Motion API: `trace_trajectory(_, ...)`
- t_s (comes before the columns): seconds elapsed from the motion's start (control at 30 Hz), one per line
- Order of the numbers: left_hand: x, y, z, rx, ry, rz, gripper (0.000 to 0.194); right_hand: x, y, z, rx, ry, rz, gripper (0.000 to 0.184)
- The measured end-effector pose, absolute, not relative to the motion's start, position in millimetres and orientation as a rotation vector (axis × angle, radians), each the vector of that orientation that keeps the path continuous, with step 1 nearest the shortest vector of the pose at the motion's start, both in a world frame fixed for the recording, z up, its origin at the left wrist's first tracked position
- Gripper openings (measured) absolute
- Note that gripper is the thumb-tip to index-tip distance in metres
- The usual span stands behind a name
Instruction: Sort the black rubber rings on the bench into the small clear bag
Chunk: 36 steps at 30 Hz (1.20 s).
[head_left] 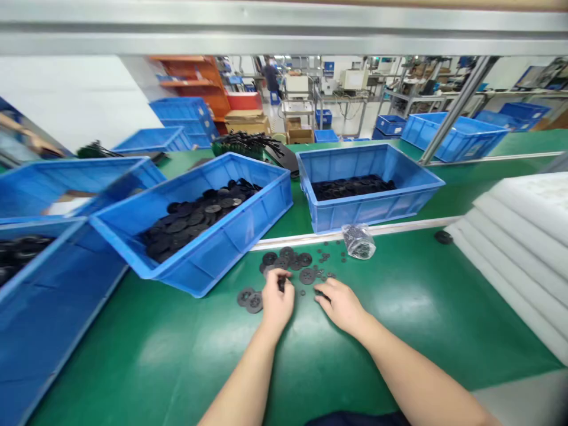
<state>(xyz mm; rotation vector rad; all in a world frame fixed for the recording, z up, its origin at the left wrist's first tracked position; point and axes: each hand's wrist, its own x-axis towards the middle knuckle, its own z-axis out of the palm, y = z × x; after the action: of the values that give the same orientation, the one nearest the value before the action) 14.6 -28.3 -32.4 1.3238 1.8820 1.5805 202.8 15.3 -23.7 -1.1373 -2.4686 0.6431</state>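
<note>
My left hand point(278, 300) is closed, with a dark part point(281, 284) showing between thumb and fingers; the fingers hide most of it. To its left, two black discs with holes point(254, 302) overlap on the green tabletop. Several more black discs point(305, 260) lie just beyond my hands, one single disc point(307, 276) between them. My right hand point(341, 303) is curled with thumb and fingertips together at the edge of some small black rings point(323, 257). Something dark shows at those fingertips, too small to name. One small ring point(303, 293) lies between the hands.
A clear plastic bag point(358, 241) of small parts lies by the white strip. Behind stand blue bins of black discs, one left point(195, 287) and one right point(364, 213). More blue bins point(57, 284) crowd the far left. White foam sheets point(523, 236) are stacked right. A metal beam point(284, 29) crosses overhead.
</note>
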Motion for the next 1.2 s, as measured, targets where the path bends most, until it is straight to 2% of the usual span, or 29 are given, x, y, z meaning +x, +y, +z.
trace_trajectory(0.1, 21, -28, -36, 1.812, 1.971, 1.221, 0.027, 195, 8, -28, -1.216, -2.591, 0.597, 0.024)
trace_trajectory(0.2, 26, -25, -40, 1.952, 2.126, 0.876, 0.038, 192, 11, -31, -1.246, -2.578, 0.594, 0.023)
trace_trajectory(0.27, 28, -23, -43, 1.962, 2.185, 0.795, 0.036, 193, 14, -32, -1.258, -2.552, 0.587, 0.022)
trace_trajectory(0.33, 28, -22, -44, 1.936, 2.184, 0.873, 0.029, 195, 17, -32, -1.275, -2.538, 0.567, 0.022)
trace_trajectory(0.43, 24, -23, -42, 1.825, 2.031, 1.204, 0.021, 198, 19, -33, -1.288, -2.531, 0.528, 0.02)
trace_trajectory(0.57, 20, -28, -34, 1.346, 1.812, 1.503, 0.03, 200, 20, -35, -1.194, -2.43, 0.538, 0.013)
trace_trajectory(0.67, 26, -32, -29, 0.954, 1.653, 1.537, 0.035, 200, 17, -34, -0.956, -2.243, 0.568, 0.013)
trace_trajectory(0.8, 42, -37, -24, 0.812, 1.377, 1.478, 0.042, 196, 10, -30, -0.744, -2.082, 0.527, 0.018)
trace_trajectory(1.2, 49, -36, -27, 0.576, 1.185, 1.416, 0.056, 198, 10, -35, -0.761, -2.028, 0.636, 0.022)
